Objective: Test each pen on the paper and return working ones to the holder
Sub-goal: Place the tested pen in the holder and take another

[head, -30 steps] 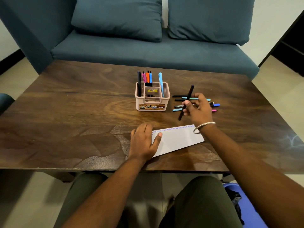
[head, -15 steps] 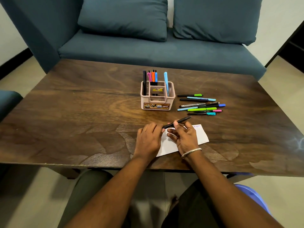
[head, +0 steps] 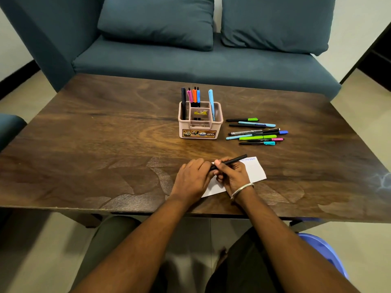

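Slim black pen (head: 231, 161) (matte, tilted) gripped by both hands over paper (head: 255, 170).

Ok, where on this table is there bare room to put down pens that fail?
Bare wood lies left of the pink plastic pen holder and left hand. The loose pens crowd the holder's right side; beyond them, the right edge is bare. Both hands cover the white paper.

Soft, even indoor light, moderately bright, with no hard shadows; a dim shadow sits under the table (head: 84, 127) toward 6 o'clock. A pale glare patch marks the wood at 3 o'clock. Wide-angle bending curves the table edges and the sofa (head: 190, 60). The centre is sharp, the borders slightly soft
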